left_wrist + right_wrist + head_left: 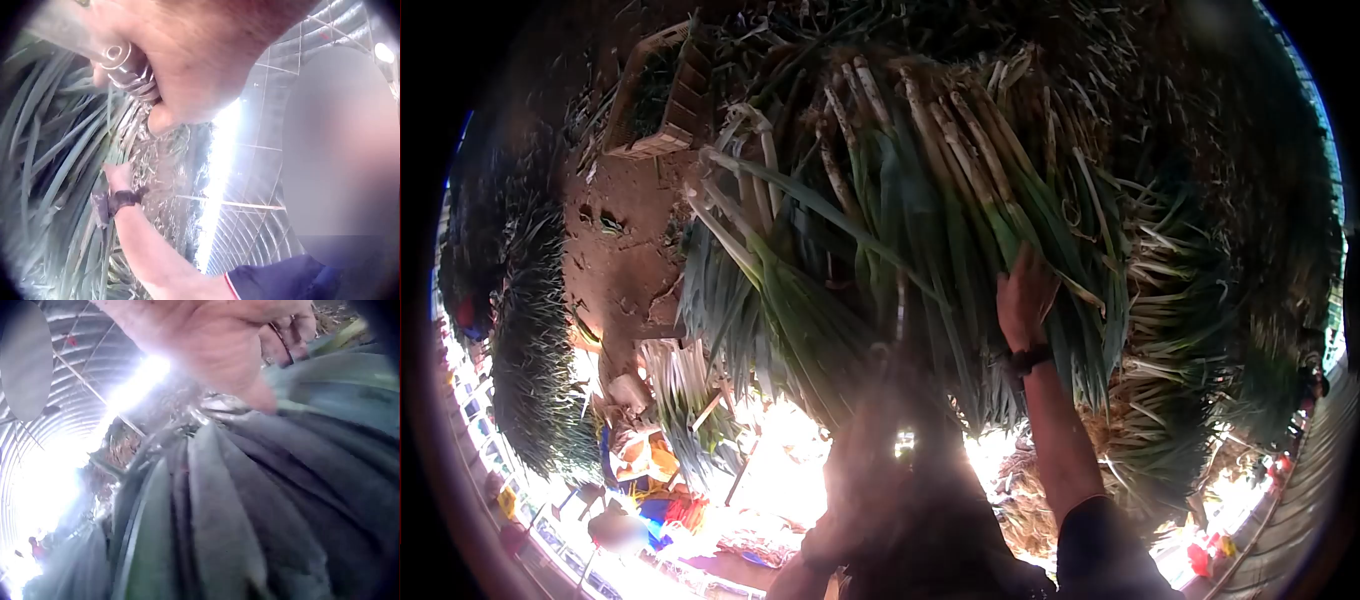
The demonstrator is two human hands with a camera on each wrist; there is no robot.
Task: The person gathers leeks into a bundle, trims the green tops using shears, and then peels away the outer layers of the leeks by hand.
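A broad pile of leeks (960, 150) lies in front of me, white ends away from me and green leaves toward me. My right hand (1028, 295) is on the leaves at the pile's right side. In the right wrist view its thumb and bent fingers (284, 344) close around leek leaves (337, 378); the fingertips are partly hidden. My left hand (194, 56) grips a metal nozzle-like fitting (128, 69) with a round hollow end. In the head view the left hand (875, 420) is hazy with glare, low and just left of the middle.
A slatted crate (685, 95) stands at the back left on bare brown soil (615, 260). More leeks are stacked in a row (1170, 330) on the right and in a heap (540, 330) at far left. A smaller leek bundle (685, 385) lies near left.
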